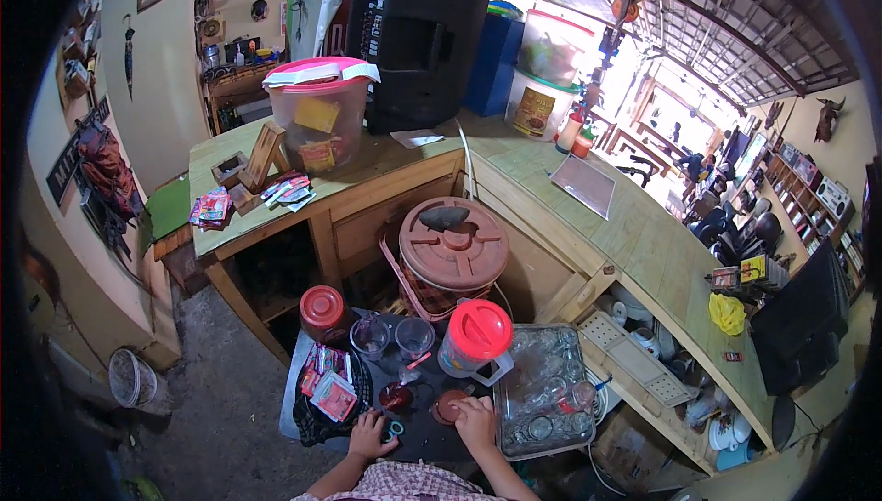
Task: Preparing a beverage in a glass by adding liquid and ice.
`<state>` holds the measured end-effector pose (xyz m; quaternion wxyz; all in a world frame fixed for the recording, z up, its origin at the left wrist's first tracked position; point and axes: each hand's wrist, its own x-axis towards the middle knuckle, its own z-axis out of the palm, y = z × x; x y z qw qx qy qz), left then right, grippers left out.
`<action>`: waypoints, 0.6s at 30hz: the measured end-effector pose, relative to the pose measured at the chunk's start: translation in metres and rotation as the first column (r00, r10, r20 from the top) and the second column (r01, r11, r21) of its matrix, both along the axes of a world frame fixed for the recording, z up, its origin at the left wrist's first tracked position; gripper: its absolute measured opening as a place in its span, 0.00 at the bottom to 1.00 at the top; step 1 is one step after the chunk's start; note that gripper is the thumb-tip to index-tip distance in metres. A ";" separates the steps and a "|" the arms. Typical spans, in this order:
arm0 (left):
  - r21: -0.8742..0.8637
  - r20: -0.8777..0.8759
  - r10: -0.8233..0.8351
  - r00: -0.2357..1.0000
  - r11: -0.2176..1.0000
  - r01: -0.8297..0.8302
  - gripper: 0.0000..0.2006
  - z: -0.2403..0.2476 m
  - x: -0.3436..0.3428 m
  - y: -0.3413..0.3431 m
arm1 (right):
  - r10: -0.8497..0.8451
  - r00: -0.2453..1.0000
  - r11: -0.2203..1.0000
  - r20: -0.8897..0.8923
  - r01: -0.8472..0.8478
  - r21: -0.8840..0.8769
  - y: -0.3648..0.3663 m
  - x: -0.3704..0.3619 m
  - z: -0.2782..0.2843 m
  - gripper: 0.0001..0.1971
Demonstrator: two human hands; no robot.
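My left hand point(368, 437) lies on the dark tabletop with its fingers apart, right beside a pair of scissors point(396, 428) with teal handle loops. The fingers of my right hand point(475, 422) are closed at the edge of a round brown lid point(448, 406). Between the hands, slightly farther off, sits a small dark red container point(395, 397). Colourful sachets point(333, 397) are heaped on a black tray to the left. Behind these stand two clear plastic cups point(414, 337), a jar with a red lid point(322, 306) and a pitcher with a red top point(480, 328).
On the right a clear tray point(547, 441) holds several glasses. A large brown-lidded bucket point(455, 248) stands behind the table. Beyond runs a wooden counter point(514, 156) with a black speaker point(430, 51) and a pink-lidded tub point(322, 119). A white bin point(136, 380) is on the floor at left.
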<state>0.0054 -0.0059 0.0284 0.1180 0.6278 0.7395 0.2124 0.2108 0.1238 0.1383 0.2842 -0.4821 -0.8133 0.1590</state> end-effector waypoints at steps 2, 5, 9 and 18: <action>0.003 0.002 -0.003 1.000 1.000 0.003 0.31 -0.002 0.000 0.000 | -0.016 0.998 0.998 0.065 0.012 0.057 0.000 -0.001 0.004 0.09; 0.010 0.014 -0.012 1.000 1.000 0.012 0.31 -0.007 -0.002 0.000 | -0.041 0.988 0.999 0.149 0.035 0.038 0.001 0.001 -0.001 0.08; 0.018 0.032 -0.015 0.999 1.000 0.015 0.31 -0.008 -0.001 0.000 | 0.009 0.998 0.994 -0.063 -0.016 -0.110 0.005 0.004 -0.013 0.09; 0.038 0.010 -0.023 1.000 0.999 0.023 0.32 -0.010 -0.002 0.000 | -0.027 0.999 0.998 0.044 0.029 -0.062 0.005 0.002 -0.002 0.10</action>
